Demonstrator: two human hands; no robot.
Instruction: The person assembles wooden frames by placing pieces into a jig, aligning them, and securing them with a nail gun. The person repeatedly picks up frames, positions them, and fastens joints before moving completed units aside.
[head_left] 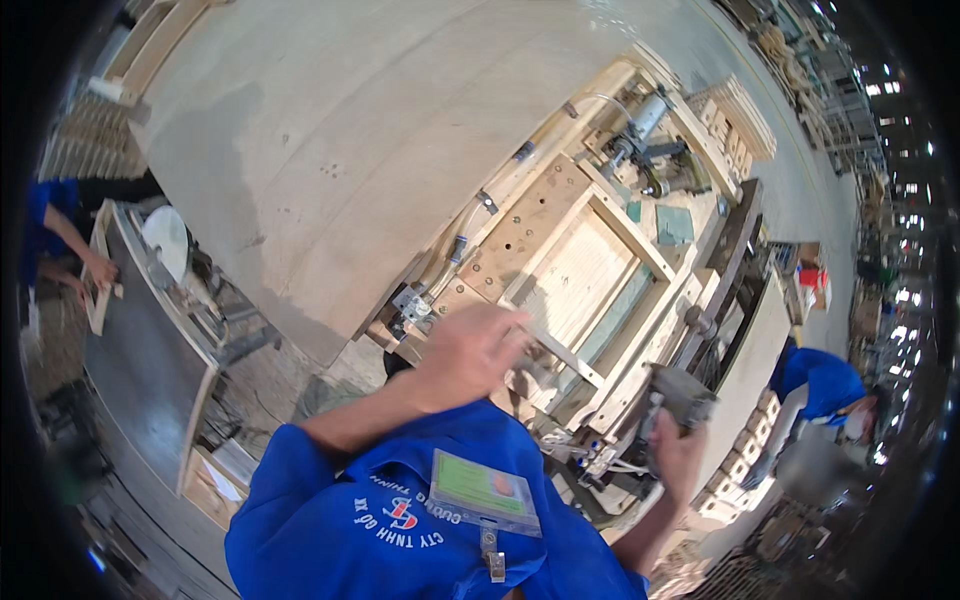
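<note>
My left hand [470, 355] is over the near left corner of a pale wooden frame [630, 232]. Motion smears its fingers, so I cannot make out whether they hold anything. Inside the frame lies a light wooden panel [575, 270], partly in shadow. The frame sits in a wooden jig [520, 235] with bolts and holes in its board. Off the frame's near right corner, my right hand [680, 455] is closed around a dark grey tool [683, 393], whose exact kind is unclear.
A metal air cylinder [652, 115] is mounted at the jig's far end. Stacked wooden pieces [738, 455] stand at the right, near a person in blue [820, 380]. On the left, another person's hand [100, 270] touches a wooden piece over a dark-topped table [145, 370].
</note>
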